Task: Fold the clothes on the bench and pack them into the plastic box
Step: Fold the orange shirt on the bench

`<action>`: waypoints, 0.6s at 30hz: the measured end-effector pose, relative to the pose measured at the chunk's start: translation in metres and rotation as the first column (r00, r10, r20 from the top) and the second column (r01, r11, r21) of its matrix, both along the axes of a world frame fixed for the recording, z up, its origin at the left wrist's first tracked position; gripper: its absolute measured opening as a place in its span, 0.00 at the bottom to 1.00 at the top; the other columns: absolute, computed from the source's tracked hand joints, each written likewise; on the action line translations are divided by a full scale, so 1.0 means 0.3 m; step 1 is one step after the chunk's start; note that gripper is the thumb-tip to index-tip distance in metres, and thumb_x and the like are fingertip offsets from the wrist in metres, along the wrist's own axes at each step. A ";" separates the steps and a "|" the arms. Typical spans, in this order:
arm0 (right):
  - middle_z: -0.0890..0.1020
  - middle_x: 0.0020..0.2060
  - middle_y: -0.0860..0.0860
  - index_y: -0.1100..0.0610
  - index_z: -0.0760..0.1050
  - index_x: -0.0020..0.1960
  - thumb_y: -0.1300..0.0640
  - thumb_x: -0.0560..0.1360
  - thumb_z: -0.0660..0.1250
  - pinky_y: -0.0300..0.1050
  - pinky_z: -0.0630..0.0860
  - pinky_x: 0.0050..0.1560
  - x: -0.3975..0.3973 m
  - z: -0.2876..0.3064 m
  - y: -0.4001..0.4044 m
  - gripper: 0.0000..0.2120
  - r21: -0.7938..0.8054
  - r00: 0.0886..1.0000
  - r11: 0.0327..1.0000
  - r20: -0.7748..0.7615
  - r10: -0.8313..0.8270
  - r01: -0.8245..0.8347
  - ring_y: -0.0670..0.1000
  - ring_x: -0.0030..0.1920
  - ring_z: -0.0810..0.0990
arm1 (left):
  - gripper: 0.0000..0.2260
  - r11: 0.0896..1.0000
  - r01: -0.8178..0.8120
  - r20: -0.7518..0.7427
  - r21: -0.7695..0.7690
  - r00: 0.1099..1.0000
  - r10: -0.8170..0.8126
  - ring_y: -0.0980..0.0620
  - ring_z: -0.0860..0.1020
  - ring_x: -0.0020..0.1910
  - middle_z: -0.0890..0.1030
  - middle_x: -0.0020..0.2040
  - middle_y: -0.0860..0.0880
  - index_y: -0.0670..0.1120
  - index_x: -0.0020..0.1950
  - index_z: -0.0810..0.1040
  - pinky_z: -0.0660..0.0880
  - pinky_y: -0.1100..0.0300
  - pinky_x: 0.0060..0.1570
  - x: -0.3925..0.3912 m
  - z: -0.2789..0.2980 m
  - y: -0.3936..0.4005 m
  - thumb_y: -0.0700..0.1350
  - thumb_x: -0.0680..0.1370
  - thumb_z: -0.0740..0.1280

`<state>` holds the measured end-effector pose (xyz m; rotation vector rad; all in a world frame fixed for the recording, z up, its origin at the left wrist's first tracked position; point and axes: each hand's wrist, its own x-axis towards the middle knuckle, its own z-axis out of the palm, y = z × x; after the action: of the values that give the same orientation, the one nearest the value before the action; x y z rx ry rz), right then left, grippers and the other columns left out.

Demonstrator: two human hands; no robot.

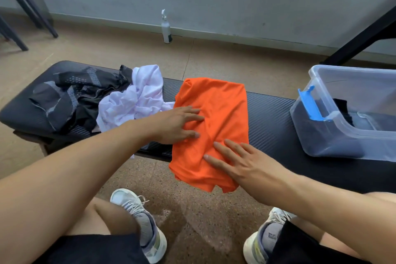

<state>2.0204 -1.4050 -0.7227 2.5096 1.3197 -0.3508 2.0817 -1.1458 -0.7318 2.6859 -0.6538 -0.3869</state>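
Both the left hand (177, 124) and right hand (237, 163) press flat on the orange shirt (216, 113), draped over the bench (267, 113) beside the plastic box (321, 135).

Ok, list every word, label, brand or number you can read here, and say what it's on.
No text can be read anywhere.
Right shoe: a mark on the heel, too blurred to read.
Orange shirt, plastic box, white bottle: no print visible.

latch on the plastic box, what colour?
Blue: the latch on the clear plastic box, clearest in the head view.
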 end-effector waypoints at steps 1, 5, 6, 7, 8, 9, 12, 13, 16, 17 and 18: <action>0.59 0.79 0.60 0.49 0.47 0.82 0.54 0.74 0.54 0.60 0.67 0.72 0.003 -0.024 -0.019 0.38 0.039 0.997 0.998 0.063 0.038 -0.040 0.65 0.76 0.64 | 0.28 1.000 -0.001 -0.023 0.028 1.000 0.001 0.52 0.53 0.80 0.59 0.81 0.50 0.50 0.78 0.66 0.46 0.63 0.75 0.009 -0.008 0.008 0.53 0.79 0.68; 0.70 0.75 0.55 0.46 0.59 0.80 0.55 0.76 0.62 0.59 0.73 0.68 0.046 -0.106 -0.072 0.33 0.187 0.977 0.963 0.127 0.172 -0.194 0.61 0.72 0.72 | 0.27 1.000 -0.020 -0.054 -0.005 0.998 0.020 0.51 0.55 0.80 0.61 0.80 0.50 0.50 0.77 0.68 0.48 0.63 0.75 0.036 -0.015 0.027 0.47 0.78 0.71; 0.73 0.73 0.53 0.46 0.64 0.78 0.53 0.79 0.64 0.57 0.73 0.67 0.056 -0.110 -0.079 0.28 0.274 0.978 0.940 0.112 0.177 -0.202 0.59 0.71 0.73 | 0.26 0.999 -0.025 -0.046 -0.020 0.999 0.024 0.52 0.57 0.79 0.63 0.79 0.49 0.49 0.75 0.70 0.50 0.63 0.74 0.036 -0.007 0.023 0.47 0.78 0.71; 0.75 0.71 0.51 0.46 0.69 0.75 0.50 0.81 0.63 0.56 0.74 0.66 0.067 -0.109 -0.083 0.22 0.382 0.983 0.906 0.093 0.159 -0.182 0.57 0.70 0.75 | 0.24 0.998 -0.032 -0.036 -0.055 0.999 0.030 0.52 0.60 0.78 0.66 0.78 0.50 0.50 0.73 0.73 0.52 0.63 0.74 0.033 0.005 0.017 0.47 0.78 0.72; 0.78 0.68 0.49 0.46 0.73 0.72 0.48 0.83 0.62 0.54 0.75 0.64 0.076 -0.102 -0.083 0.18 0.481 0.991 0.867 0.050 0.123 -0.132 0.54 0.68 0.76 | 0.21 0.992 -0.051 -0.035 -0.114 0.998 0.047 0.54 0.65 0.76 0.71 0.75 0.51 0.51 0.70 0.77 0.56 0.62 0.75 0.029 0.019 0.011 0.49 0.78 0.72; 0.80 0.65 0.48 0.46 0.76 0.68 0.49 0.83 0.60 0.52 0.76 0.62 0.084 -0.094 -0.079 0.15 0.572 0.997 0.818 -0.013 0.081 -0.059 0.51 0.65 0.78 | 0.17 0.980 -0.078 -0.048 -0.181 0.996 0.070 0.55 0.71 0.72 0.76 0.70 0.54 0.53 0.66 0.80 0.61 0.59 0.74 0.023 0.033 0.005 0.51 0.78 0.71; 0.84 0.50 0.39 0.45 0.75 0.59 0.55 0.80 0.58 0.42 0.78 0.52 0.094 -0.035 -0.038 0.12 0.764 0.956 0.580 -0.275 -0.103 0.282 0.40 0.49 0.82 | 0.19 0.938 -0.129 -0.143 -0.321 0.986 0.087 0.55 0.81 0.51 0.85 0.51 0.57 0.52 0.54 0.84 0.75 0.48 0.58 -0.015 0.095 -0.025 0.64 0.76 0.66; 0.83 0.45 0.36 0.46 0.76 0.56 0.57 0.80 0.58 0.38 0.77 0.49 0.106 -0.017 -0.024 0.11 0.788 0.921 0.481 -0.364 -0.139 0.384 0.36 0.44 0.80 | 0.23 0.933 -0.129 -0.170 -0.336 0.983 0.074 0.53 0.80 0.45 0.84 0.46 0.56 0.51 0.51 0.84 0.76 0.48 0.54 -0.030 0.113 -0.037 0.68 0.74 0.64; 0.84 0.39 0.40 0.50 0.80 0.48 0.62 0.83 0.61 0.43 0.78 0.48 0.155 0.038 0.008 0.12 0.722 0.760 0.241 -0.630 -0.161 0.649 0.41 0.42 0.81 | 0.20 0.902 -0.175 -0.311 -0.394 0.949 0.048 0.69 0.76 0.44 0.80 0.44 0.68 0.59 0.48 0.82 0.73 0.69 0.48 -0.066 0.136 -0.053 0.71 0.67 0.64; 0.86 0.42 0.44 0.51 0.82 0.48 0.60 0.83 0.62 0.49 0.80 0.52 0.173 0.054 0.015 0.11 0.675 0.695 0.168 -0.703 -0.151 0.719 0.46 0.45 0.84 | 0.17 0.898 -0.177 -0.346 -0.402 0.938 0.030 0.75 0.75 0.48 0.79 0.47 0.75 0.66 0.50 0.79 0.70 0.75 0.49 -0.071 0.140 -0.052 0.70 0.66 0.65; 0.87 0.46 0.50 0.53 0.83 0.49 0.58 0.83 0.63 0.54 0.81 0.56 0.190 0.067 0.021 0.10 0.608 0.616 0.099 -0.776 -0.133 0.788 0.53 0.50 0.86 | 0.19 0.898 -0.173 -0.361 -0.404 0.932 0.017 0.77 0.73 0.53 0.76 0.51 0.78 0.69 0.54 0.76 0.68 0.78 0.52 -0.076 0.143 -0.048 0.69 0.64 0.68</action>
<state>2.0775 -1.3988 -0.7027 4.2755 0.7084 -0.5887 2.0590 -1.1602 -0.6890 2.1447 -0.4334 -0.5984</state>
